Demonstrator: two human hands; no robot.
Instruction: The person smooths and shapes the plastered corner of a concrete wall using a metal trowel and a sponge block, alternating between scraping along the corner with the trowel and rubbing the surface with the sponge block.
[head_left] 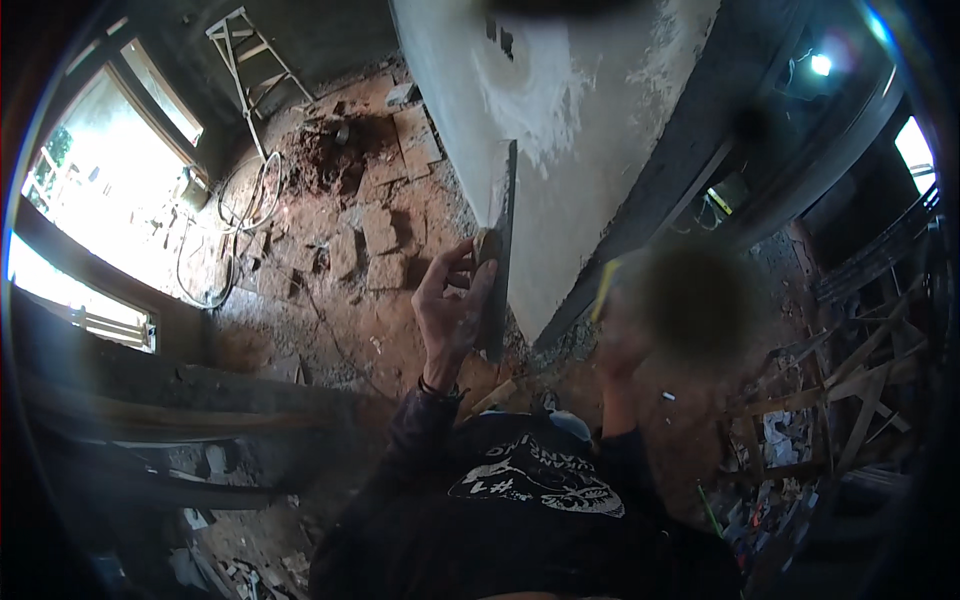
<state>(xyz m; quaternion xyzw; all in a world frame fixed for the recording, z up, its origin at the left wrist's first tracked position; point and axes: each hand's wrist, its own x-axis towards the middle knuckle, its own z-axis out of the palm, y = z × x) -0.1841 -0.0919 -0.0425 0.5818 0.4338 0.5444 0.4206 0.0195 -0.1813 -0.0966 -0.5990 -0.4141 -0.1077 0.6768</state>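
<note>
My left hand (447, 312) is closed round the handle of a long, thin plastering float (506, 205), seen nearly edge-on. The float stands upright along the left side of a grey plastered wall (590, 190), which has paler, patchy smears; whether it touches the wall I cannot tell. To the right of the wall's near corner is my right hand (620, 345), partly covered by a dark blurred spot in the picture. A narrow yellow thing (605, 288) sticks up from that hand; its kind is hidden.
Brick-like blocks (379, 230) and a soil heap (345, 150) lie on the reddish floor at left. Nearby are a coiled hose (262, 200) and a wooden trestle (250, 65). Wooden scraps (860, 395) pile up at right. A lamp (820, 65) shines at far right.
</note>
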